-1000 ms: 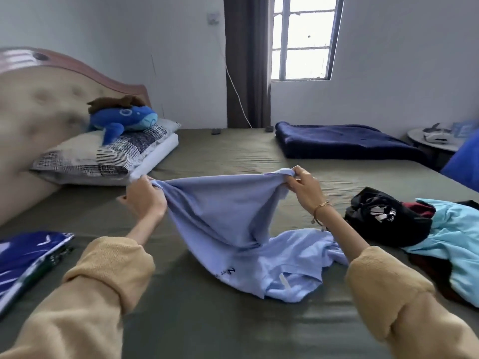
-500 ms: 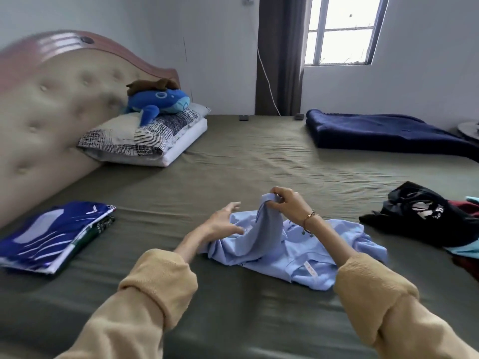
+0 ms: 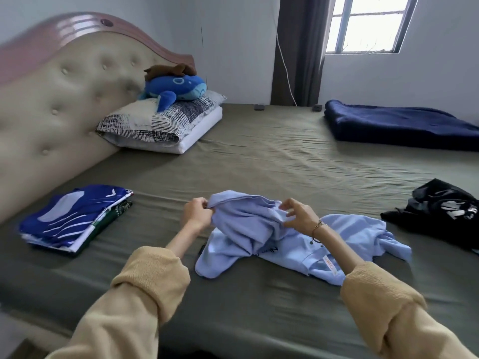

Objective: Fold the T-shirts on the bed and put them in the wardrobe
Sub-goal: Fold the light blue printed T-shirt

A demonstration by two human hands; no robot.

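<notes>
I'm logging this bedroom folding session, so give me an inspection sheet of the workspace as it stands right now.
Surface: bed, olive sheet, wrinkled.
Job's things: light blue T-shirt crumpled, partly lifted; folded stack to the left; black garment unfolded to the right.
Clutter: pillows with blue plush toy; navy blanket.
Grippers: left hand and right hand both pinch the shirt's raised edge.
Cables: white cord beside the curtain.
Surroundings: headboard, window; wardrobe not in view.
</notes>
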